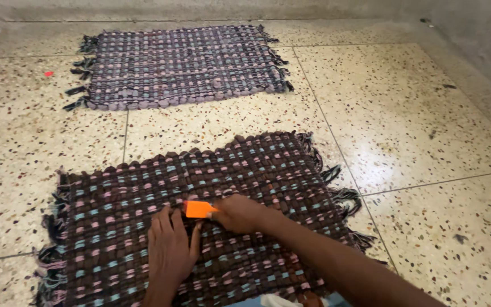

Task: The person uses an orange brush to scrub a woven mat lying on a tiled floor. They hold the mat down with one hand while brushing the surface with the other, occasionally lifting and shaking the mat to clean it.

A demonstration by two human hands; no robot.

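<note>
A woven rag mat (268, 170) in dark brown with pink and light blue strips lies on the floor in front of me. My left hand (169, 250) presses flat on its middle, fingers spread. My right hand (240, 213) grips a small orange tool (199, 208) and holds it against the mat just beyond my left fingertips. The tool's working end is hidden between my hands.
A second woven mat (183, 65) in grey-purple and pink lies farther away on the speckled terrazzo floor (416, 125). Both mats have fringed ends. A grey wall (473, 34) rises at the right. A tiny red scrap (48, 73) lies at the far left.
</note>
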